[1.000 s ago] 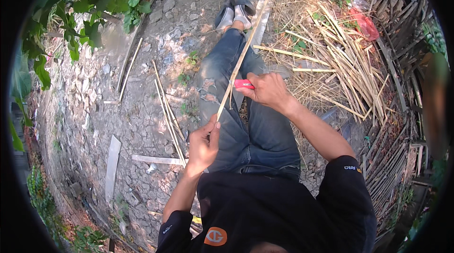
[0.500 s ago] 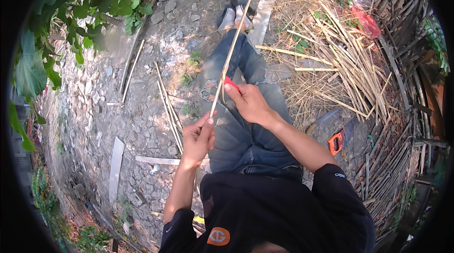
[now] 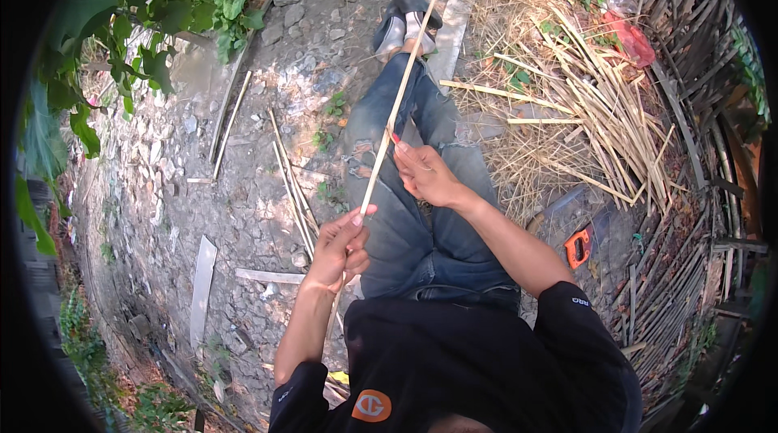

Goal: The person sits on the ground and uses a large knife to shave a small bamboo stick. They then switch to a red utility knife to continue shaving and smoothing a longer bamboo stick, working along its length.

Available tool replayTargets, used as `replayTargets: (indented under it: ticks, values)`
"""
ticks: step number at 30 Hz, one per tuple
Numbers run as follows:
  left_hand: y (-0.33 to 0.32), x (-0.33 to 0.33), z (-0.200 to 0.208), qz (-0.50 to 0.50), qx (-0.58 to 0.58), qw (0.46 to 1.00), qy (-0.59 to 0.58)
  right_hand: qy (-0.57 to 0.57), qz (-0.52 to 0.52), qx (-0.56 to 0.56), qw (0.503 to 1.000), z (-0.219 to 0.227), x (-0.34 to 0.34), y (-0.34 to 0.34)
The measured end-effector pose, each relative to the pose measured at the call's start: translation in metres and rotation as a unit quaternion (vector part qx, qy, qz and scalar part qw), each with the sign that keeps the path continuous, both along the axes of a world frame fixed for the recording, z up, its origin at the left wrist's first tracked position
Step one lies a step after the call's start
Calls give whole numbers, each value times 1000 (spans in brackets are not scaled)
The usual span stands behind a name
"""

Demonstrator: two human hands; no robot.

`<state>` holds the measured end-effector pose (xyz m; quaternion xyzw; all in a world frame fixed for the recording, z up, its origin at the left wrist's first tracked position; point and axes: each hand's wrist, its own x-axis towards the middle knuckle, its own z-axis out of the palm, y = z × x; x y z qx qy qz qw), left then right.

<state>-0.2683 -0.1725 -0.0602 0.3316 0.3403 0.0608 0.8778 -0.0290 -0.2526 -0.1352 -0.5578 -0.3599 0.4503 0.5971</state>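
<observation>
My left hand (image 3: pixel 337 251) is closed around the near end of a long, thin bamboo strip (image 3: pixel 397 105), thumb pressed on top. The pale strip slants up and away over my legs, past my shoes, to the top of the view. My right hand (image 3: pixel 425 176) is closed on a small red tool (image 3: pixel 395 138), of which only the red tip shows beside the strip. The rest of it is hidden by my fingers, so its exact kind cannot be made out.
To the right lies a pile of split bamboo strips (image 3: pixel 600 117) over shavings (image 3: pixel 506 166). Nearer is a saw with an orange handle (image 3: pixel 577 248). More strips (image 3: pixel 292 182) and a flat board (image 3: pixel 203 291) lie at left. Leaves (image 3: pixel 170 4) hang at upper left.
My right hand has moved slightly right and nearer to me, turning so that less of the red tool shows. My left hand still grips the strip, lower down by a little.
</observation>
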Motion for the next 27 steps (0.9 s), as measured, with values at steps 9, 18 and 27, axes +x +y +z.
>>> replayTargets:
  ticks: [9, 18, 27]
  values:
    - [-24, -2, -17, -10, 446, 894, 41, -565, -83, -96, 815, 58, 19, -24]
    - [-13, -7, -2, -35, 87, 995, -23, -316, -114, -36, 941, 41, 17, -17]
    - [-10, -15, -15, -51, 191, 980, -16, -378, -79, -90, 918, 79, 9, -31]
